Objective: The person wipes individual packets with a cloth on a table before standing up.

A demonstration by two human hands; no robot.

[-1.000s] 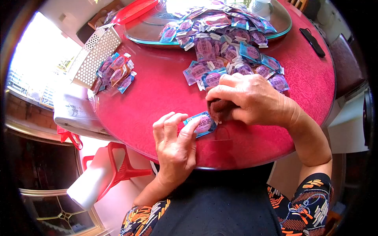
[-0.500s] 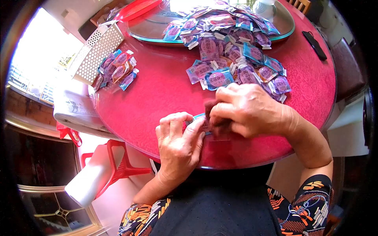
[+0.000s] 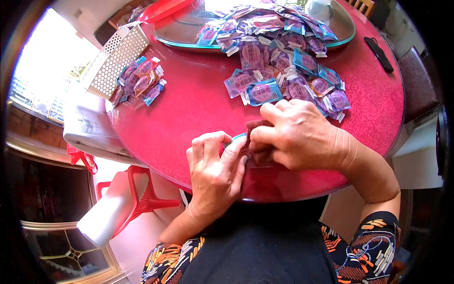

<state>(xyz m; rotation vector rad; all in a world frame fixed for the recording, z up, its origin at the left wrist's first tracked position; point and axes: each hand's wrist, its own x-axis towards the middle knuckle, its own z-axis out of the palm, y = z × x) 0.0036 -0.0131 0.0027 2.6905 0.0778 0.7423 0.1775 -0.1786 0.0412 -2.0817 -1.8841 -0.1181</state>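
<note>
1. Pinching a small blue-edged plastic pouch [image 3: 240,136], the left hand [image 3: 213,165] had thumb and forefinger closed!
2. The right hand [image 3: 300,135], fingers curled, gripped bunched brown cloth [image 3: 258,152] at the pouch's end.
3. The pouch was over the round red table [image 3: 189,99].

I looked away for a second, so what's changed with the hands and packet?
The right hand moved the cloth leftward over the packet, which is now mostly hidden. Nothing was let go. The left hand still holds the packet; the pile and basket stayed put.
</note>
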